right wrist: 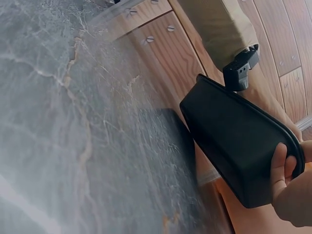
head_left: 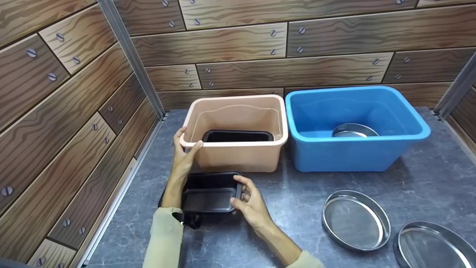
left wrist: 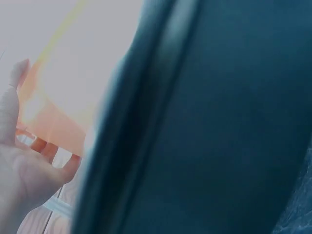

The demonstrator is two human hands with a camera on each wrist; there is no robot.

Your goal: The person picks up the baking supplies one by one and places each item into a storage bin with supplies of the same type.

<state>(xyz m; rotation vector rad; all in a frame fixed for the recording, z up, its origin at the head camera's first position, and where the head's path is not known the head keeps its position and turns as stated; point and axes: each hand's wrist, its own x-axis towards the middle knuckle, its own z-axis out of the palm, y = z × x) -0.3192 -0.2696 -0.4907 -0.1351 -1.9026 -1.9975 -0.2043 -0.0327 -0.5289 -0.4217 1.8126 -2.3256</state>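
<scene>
My left hand (head_left: 181, 160) grips the near left corner of a peach plastic bin (head_left: 238, 158), with the thumb at the front rim and fingers around the left side. A black loaf pan (head_left: 208, 201) is held by its right end in my right hand (head_left: 253, 206), thumb and fingers pinching the rim. It is raised off the table in front of the bin, partly behind my left forearm. In the left wrist view its blurred dark side fills much of the picture. A second black pan (head_left: 238, 136) lies inside the peach bin.
To the right stands a blue bin (head_left: 342, 154) with a round metal pan (head_left: 355, 130) inside. Two more round metal pans, one nearer the middle (head_left: 356, 219) and one at the lower right (head_left: 433, 247), lie on the grey marbled table (head_left: 293, 197). Wood-patterned walls enclose it.
</scene>
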